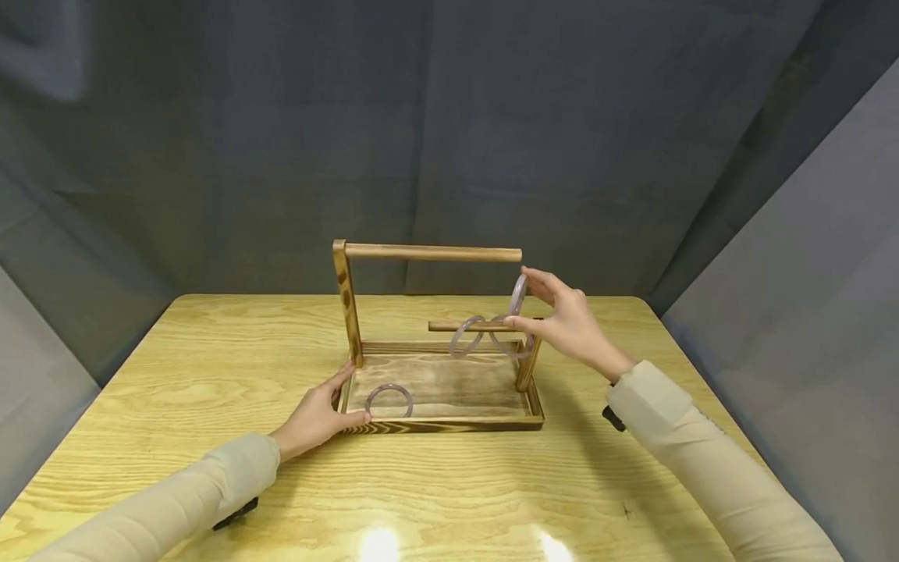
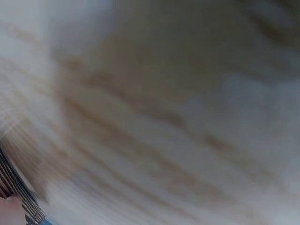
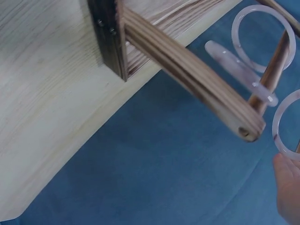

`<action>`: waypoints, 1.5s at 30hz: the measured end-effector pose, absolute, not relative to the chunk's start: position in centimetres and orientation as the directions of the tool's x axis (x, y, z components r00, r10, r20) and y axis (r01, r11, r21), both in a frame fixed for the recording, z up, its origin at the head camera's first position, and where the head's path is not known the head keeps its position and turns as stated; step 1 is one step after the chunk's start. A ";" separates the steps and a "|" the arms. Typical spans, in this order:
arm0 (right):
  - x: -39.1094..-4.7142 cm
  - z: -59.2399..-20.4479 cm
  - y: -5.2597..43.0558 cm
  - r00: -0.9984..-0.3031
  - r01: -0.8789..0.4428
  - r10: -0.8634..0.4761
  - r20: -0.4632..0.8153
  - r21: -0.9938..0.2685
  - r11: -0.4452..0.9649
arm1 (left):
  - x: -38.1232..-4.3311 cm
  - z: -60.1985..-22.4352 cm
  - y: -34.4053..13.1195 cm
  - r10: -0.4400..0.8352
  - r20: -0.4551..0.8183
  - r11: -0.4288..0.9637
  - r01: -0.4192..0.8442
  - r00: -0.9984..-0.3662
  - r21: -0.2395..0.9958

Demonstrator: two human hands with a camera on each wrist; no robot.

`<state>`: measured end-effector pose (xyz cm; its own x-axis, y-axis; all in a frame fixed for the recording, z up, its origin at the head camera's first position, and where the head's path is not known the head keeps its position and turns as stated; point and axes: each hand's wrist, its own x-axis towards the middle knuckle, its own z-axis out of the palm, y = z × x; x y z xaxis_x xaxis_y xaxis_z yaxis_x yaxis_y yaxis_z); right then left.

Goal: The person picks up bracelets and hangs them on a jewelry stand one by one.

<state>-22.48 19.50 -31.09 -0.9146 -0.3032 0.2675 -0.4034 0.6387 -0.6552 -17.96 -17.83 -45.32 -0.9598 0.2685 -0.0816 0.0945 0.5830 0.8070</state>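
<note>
A wooden bangle stand (image 1: 449, 426) has a tray base, a tall left post with a high rod (image 1: 435, 253), and a short right post with a lower rod (image 1: 442, 326). Two pale lilac bangles (image 1: 458, 339) (image 3: 241, 74) hang on the lower rod. Another bangle (image 1: 389, 387) stands tilted in the tray by the front wall. At the tray's left end, my left hand (image 1: 319, 414) grips it, thumb at the front rim. My right hand (image 1: 570, 321) pinches one more bangle (image 1: 518, 293) above the lower rod, below the high rod's free end.
The stand rests on a yellow wood-grain table (image 1: 232, 351). Dark grey cloth (image 1: 421, 156) hangs behind it, with lighter panels (image 1: 808, 328) at the sides. Blurred wood grain fills most of the left wrist view.
</note>
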 end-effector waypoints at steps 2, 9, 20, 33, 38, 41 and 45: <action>-22.8 -31.1 19.8 -0.918 -0.397 -0.293 0.268 -0.656 0.642 | -17.9 -45.2 -17.8 0.270 -0.079 0.584 0.097 -0.960 0.806; -23.5 -30.9 20.5 -0.923 -0.384 -0.261 0.282 -0.655 0.650 | -17.9 -45.2 -17.8 0.269 -0.092 0.591 0.089 -0.959 0.802; -24.7 -29.9 20.8 -0.932 -0.363 -0.244 0.268 -0.702 0.613 | -17.9 -45.4 -17.9 0.268 -0.094 0.583 0.084 -0.959 0.808; -25.6 -28.4 20.5 -0.927 -0.375 -0.268 0.262 -0.667 0.644 | -17.9 -45.1 -17.9 0.266 -0.089 0.581 0.086 -0.960 0.809; -26.0 -28.1 20.4 -0.925 -0.379 -0.290 0.247 -0.670 0.639 | -17.8 -45.2 -17.9 0.269 -0.084 0.572 0.089 -0.959 0.815; -26.3 -27.8 20.3 -0.920 -0.389 -0.307 0.244 -0.669 0.634 | -17.7 -45.4 -17.8 0.274 -0.075 0.569 0.098 -0.959 0.816; -26.7 -27.6 20.0 -0.917 -0.393 -0.317 0.240 -0.674 0.626 | -17.6 -45.5 -17.8 0.271 -0.071 0.574 0.101 -0.960 0.813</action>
<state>-26.70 20.05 -27.60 -0.9173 -0.3174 0.2403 -0.3931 0.6259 -0.6736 -17.59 -17.80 -45.48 -0.9601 0.2706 -0.0713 0.1014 0.5739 0.8126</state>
